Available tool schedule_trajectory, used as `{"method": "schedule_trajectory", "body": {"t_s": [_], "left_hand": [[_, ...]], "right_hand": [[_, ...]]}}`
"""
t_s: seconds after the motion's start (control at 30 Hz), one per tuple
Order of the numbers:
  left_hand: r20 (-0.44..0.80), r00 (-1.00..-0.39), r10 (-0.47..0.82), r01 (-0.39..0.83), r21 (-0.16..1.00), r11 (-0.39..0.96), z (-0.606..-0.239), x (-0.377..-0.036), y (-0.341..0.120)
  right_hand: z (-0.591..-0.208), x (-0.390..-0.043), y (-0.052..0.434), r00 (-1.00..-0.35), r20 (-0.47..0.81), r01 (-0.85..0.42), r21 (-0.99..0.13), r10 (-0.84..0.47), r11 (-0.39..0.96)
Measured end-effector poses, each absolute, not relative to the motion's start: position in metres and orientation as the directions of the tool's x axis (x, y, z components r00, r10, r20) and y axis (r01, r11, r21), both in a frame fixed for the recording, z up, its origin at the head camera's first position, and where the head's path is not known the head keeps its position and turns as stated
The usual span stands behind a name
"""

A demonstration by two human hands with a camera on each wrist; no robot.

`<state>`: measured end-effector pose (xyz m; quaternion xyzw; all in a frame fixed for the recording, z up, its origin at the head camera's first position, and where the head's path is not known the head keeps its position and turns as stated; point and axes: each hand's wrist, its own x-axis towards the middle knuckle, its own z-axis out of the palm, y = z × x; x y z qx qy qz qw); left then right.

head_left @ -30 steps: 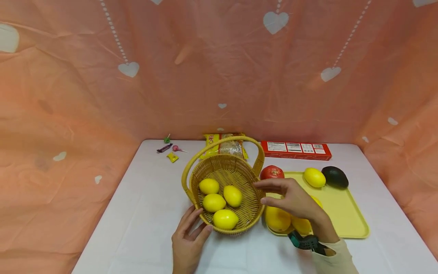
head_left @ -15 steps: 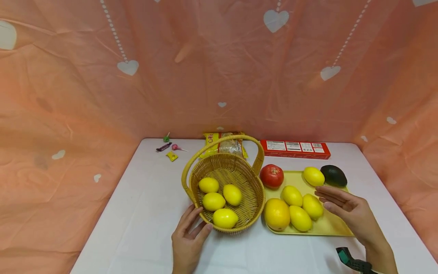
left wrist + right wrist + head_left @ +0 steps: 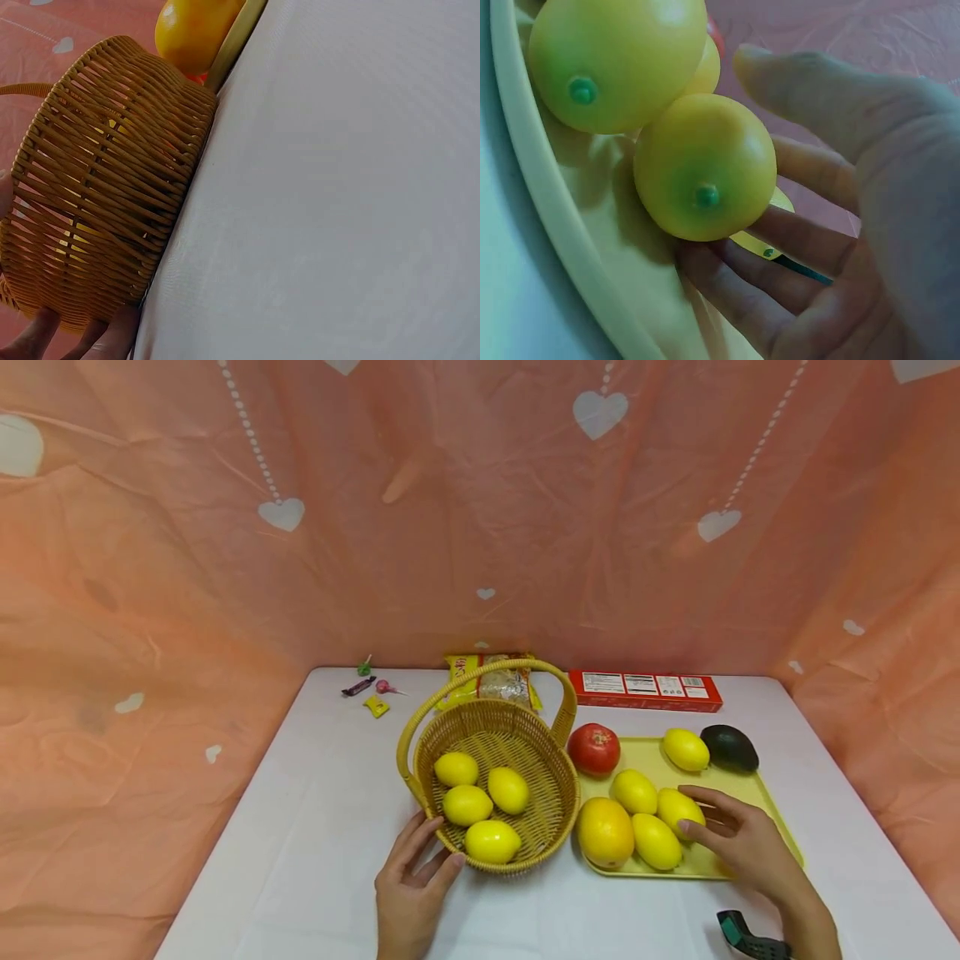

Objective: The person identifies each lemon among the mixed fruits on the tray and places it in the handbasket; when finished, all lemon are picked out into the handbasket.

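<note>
- Head view: your right hand (image 3: 738,843) has left the wicker basket (image 3: 558,802), where it hovered at the rim a second ago, and now lies on the yellow tray (image 3: 780,835) just right of the basket.
- Right wrist view: your fingers (image 3: 795,236) are loosely spread and cup one lemon (image 3: 705,169) from behind and below; they touch it, but the thumb has not closed, so no firm grasp is formed. Judged from this, a fresh pick from the tray is beginning.
- Your left hand (image 3: 411,893) has not shifted: straight, relaxed fingers (image 3: 112,339) press the basket's near wall, steadying it.
- Basket contents: four lemons (image 3: 480,806), clustered toward its near-left side.
- Tray contents: the touched lemon (image 3: 678,807), two more lemons (image 3: 645,814) and an orange (image 3: 604,832) close beside the basket; a tomato (image 3: 594,748) nearest its handle; one further lemon (image 3: 686,749) and an avocado (image 3: 729,748) farthest from the basket.
- Behind the basket lie a snack packet (image 3: 495,681), a red box (image 3: 645,690) and some sweets (image 3: 371,689).
</note>
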<state>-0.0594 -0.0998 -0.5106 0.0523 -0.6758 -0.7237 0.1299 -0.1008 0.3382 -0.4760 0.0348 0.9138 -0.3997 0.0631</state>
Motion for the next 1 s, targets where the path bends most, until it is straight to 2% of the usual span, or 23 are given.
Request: {"method": "schedule_trajectory", "body": {"t_s": [0.23,0.43,0.67,0.77,1.0], "left_hand": [[0.099,-0.96,-0.26,0.12,0.991,-0.067,-0.513,-0.06,-0.101],[0.093,-0.96,-0.265,0.115,0.991,-0.071,-0.511,-0.06,-0.1],[0.129,-0.956,-0.263,0.152,0.986,-0.072,-0.509,-0.057,-0.099],[0.135,-0.956,-0.261,0.157,0.985,-0.066,-0.508,-0.057,-0.099],[0.111,-0.958,-0.264,0.132,0.989,-0.065,-0.51,-0.059,-0.099]], "right_hand": [[-0.465,-0.1,0.336,-0.993,-0.105,0.107,-0.713,0.045,0.693],[-0.447,-0.103,0.331,-0.996,0.093,-0.08,-0.771,-0.012,0.632],[-0.422,-0.113,0.306,-0.952,0.215,-0.292,-0.85,-0.216,0.439],[-0.414,-0.119,0.293,-0.922,0.222,-0.338,-0.862,-0.318,0.377],[-0.409,-0.136,0.256,-0.823,0.196,-0.413,-0.851,-0.534,0.324]]}}
